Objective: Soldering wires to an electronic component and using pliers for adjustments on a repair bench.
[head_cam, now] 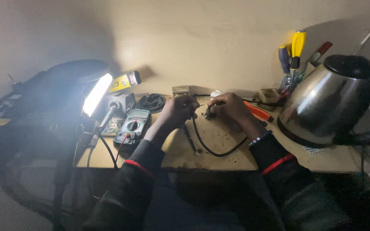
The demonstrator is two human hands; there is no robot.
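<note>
1. Your left hand, at frame centre, is closed around a thin tool.
2. Your right hand pinches the black cable end just beside it.
3. A multimeter sits left; a kettle sits right.

Multimeter left of kettle

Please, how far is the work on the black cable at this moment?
Already set up: the lamp is lit and a multimeter lies ready with its leads attached. In hand: the left hand and right hand meet over one end of the black cable, pinching something small; what it is cannot be told. Left: nothing shows the end finished, and the multimeter is untouched. The kettle stands aside.
</note>
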